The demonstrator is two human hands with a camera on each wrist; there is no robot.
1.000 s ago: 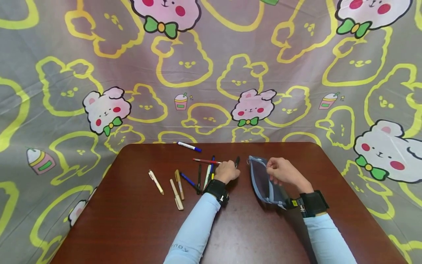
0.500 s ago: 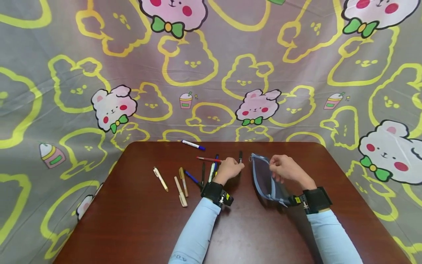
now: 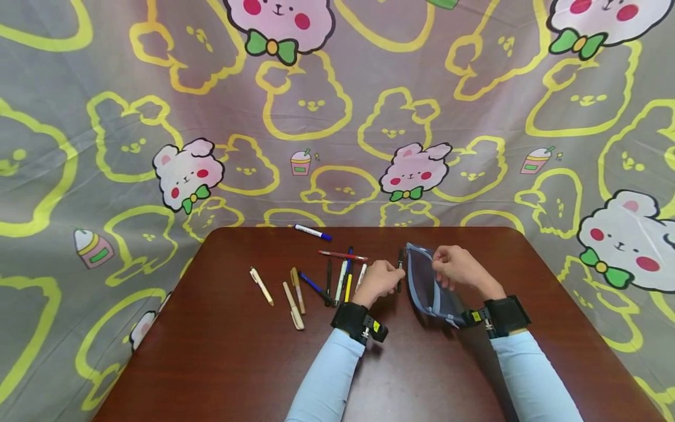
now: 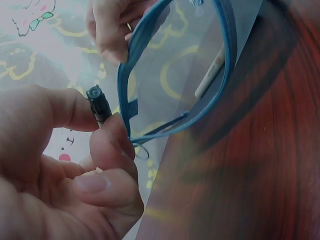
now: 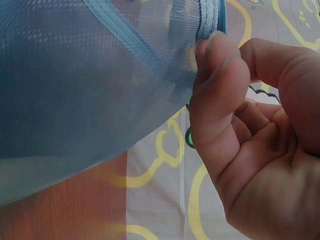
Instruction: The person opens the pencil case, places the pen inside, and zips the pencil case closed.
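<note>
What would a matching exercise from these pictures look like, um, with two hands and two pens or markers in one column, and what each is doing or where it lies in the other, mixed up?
Column one:
1. Left hand
2. Red pen
3. Blue-capped marker
4. Right hand

Column two:
A. At the far edge of the table
B. Holding the edge of the pouch
C. Crossing a blue pen
D. Pinching a black pen

Right pairs: 1-D, 2-C, 3-A, 4-B.
</note>
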